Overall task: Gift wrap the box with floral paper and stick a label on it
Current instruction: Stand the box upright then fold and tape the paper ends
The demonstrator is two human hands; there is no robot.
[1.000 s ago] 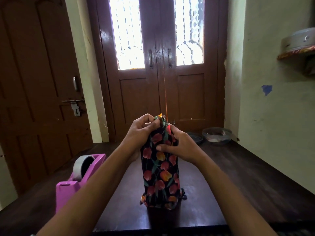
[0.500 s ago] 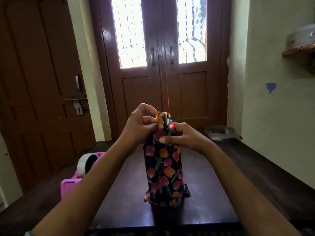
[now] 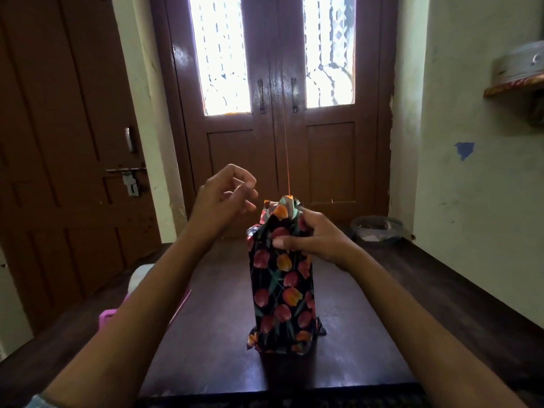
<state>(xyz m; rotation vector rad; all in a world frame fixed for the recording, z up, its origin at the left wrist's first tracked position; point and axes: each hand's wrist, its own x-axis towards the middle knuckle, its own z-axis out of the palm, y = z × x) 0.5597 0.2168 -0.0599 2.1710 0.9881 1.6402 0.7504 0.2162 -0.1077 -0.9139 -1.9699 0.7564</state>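
box hidden under floral paper (image 3: 282, 290), tape dispenser (image 3: 107, 316) mostly behind left forearm (image 3: 147, 304) at left edge of table (image 3: 382, 304), bowl (image 3: 376, 228) contents at far right corner blurred, tin (image 3: 521, 63) cropped

left hand (image 3: 226, 198) off the gathered paper top (image 3: 281, 209), lifted up-left, fingers (image 3: 241, 172) loosely curled

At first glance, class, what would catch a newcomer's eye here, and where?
The tall box in dark floral paper stands upright at the middle of the table, its paper bunched at the top. The right hand grips that bunched top from the right, while the left hand hovers just left of it, touching nothing. Behind, bright door panes glow.
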